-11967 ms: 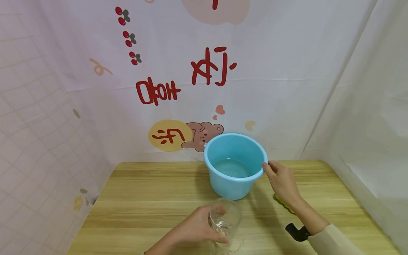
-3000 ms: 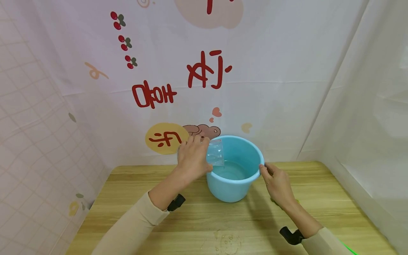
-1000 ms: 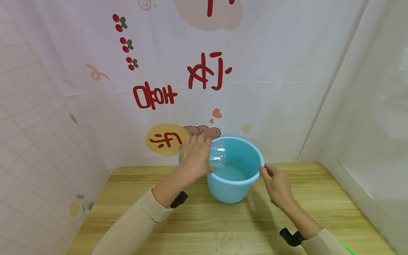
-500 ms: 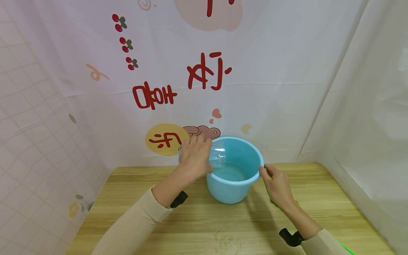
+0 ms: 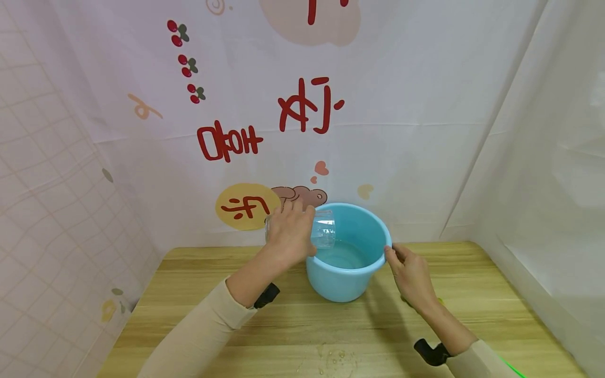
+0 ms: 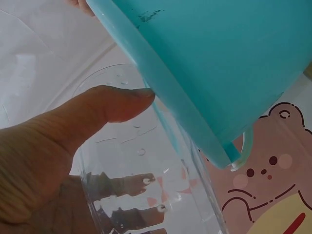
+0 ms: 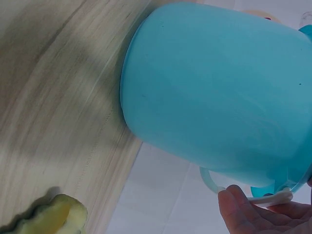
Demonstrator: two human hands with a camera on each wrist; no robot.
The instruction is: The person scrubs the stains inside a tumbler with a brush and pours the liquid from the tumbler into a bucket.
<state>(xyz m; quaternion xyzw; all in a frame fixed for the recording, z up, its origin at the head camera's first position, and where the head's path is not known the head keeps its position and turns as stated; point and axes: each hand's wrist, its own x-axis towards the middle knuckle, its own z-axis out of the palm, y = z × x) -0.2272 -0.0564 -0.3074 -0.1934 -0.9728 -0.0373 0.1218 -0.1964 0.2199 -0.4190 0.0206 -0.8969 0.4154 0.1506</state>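
Note:
A light-blue plastic bucket (image 5: 337, 283) stands upright at the table's back, with water (image 5: 345, 254) in its bottom. Over its left rim my left hand (image 5: 288, 233) grips a clear plastic cup (image 5: 323, 231), tipped on its side, mouth toward the bucket's inside. The left wrist view has the thumb (image 6: 117, 102) along the cup beside the bucket rim, fingers showing through the clear wall, and drops on the plastic. At the bucket's right rim my right hand (image 5: 411, 273) holds on; in the right wrist view its fingers (image 7: 239, 209) are at the white handle (image 7: 270, 199).
On the wooden table (image 5: 198, 299), a yellow-green wavy-edged object (image 7: 58, 217) lies beneath the right forearm, mostly hidden in the head view. Water drops (image 5: 337, 357) wet the front of the table. A printed white cloth (image 5: 402, 79) hangs close behind the bucket.
Twelve seconds ago the left hand held the cup low near the table's front; it has since risen to the bucket's left rim and tipped over. Over the last second both hands hold almost still.

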